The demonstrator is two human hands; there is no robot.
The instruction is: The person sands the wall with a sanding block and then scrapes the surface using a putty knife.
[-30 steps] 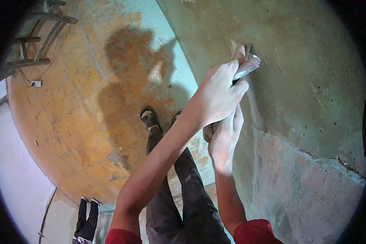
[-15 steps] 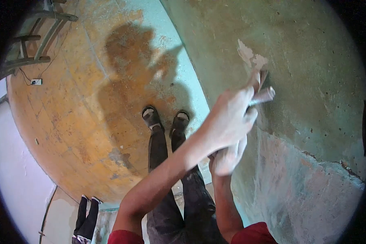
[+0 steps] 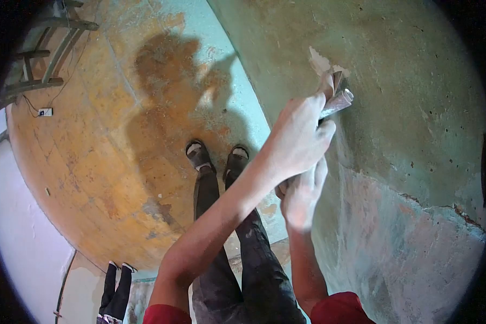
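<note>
My left hand [image 3: 299,132] is closed around a scraper [image 3: 337,103] whose rolled, tube-like metal end and thin flat edge stick out past the fingers. Its tip is at the wall, just below a pale bare patch [image 3: 319,60] in the greenish surface. Directly beneath the left hand, my right hand [image 3: 301,200] is closed too, its fingers wrapped around what seems to be the lower part of the same tool. Most of the handle is hidden by both hands. Pale dust coats the hands.
The greenish wall [image 3: 405,108] fills the right, with a cracked edge above a pinkish lower area [image 3: 383,243]. On the stained floor [image 3: 92,178] lie a power socket [image 3: 46,112] with a cord and a wooden ladder-like frame [image 3: 54,54]. Another person's legs [image 3: 116,289] show at lower left.
Both hands and the scraper have shifted slightly up and left along the wall, toward the pale patch. The grip looks the same.
</note>
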